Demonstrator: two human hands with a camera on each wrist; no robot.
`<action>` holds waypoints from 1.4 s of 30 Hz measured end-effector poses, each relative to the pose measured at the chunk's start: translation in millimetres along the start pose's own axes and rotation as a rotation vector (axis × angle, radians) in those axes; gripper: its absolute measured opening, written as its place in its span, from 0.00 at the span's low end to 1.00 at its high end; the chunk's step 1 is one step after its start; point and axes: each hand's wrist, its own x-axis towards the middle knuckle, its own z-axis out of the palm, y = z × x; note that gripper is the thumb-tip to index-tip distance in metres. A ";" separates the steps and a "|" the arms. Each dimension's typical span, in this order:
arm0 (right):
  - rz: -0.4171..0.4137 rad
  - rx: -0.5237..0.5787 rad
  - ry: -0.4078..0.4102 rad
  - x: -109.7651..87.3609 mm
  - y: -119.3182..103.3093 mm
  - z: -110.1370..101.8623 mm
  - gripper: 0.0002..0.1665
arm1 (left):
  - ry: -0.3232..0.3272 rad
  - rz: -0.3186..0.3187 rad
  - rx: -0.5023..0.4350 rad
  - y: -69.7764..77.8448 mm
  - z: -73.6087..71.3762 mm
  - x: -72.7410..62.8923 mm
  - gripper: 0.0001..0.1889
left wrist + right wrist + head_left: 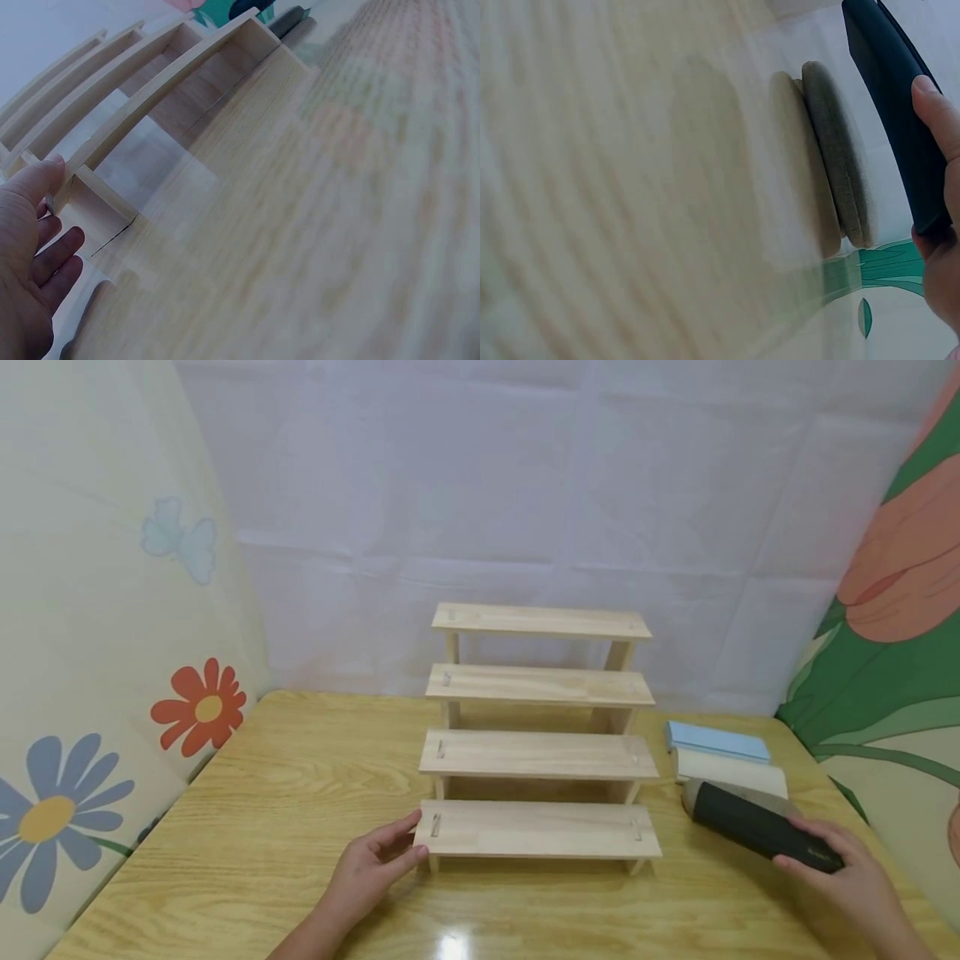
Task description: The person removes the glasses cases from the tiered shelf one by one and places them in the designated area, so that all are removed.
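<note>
A pale wooden stand (536, 828) with several stepped shelves stands on the table. My left hand (375, 864) is at the left end of its lowest shelf, pinching the board's end between thumb and forefinger. In the left wrist view, the thumb of the left hand (30, 262) lies against the board while the other fingers are loosely bent. To the right of the stand, my right hand (847, 868) grips a black glasses case (757, 827) by its near end. That case (896, 112) is held above the table, tilted, in the right wrist view.
Beside the stand lie a light blue case (716, 742), a cream-white case (727, 770) and a grey rounded case (836, 150), partly hidden by the black one in the head view. A white cloth (525, 468) hangs behind the wood-grain table (315, 777). Flower-printed panels (67, 652) flank it.
</note>
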 end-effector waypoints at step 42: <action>0.108 -0.022 -0.309 1.5 11.7 12.0 0.51 | -0.011 -0.019 -0.026 0.8 0.9 1.3 0.26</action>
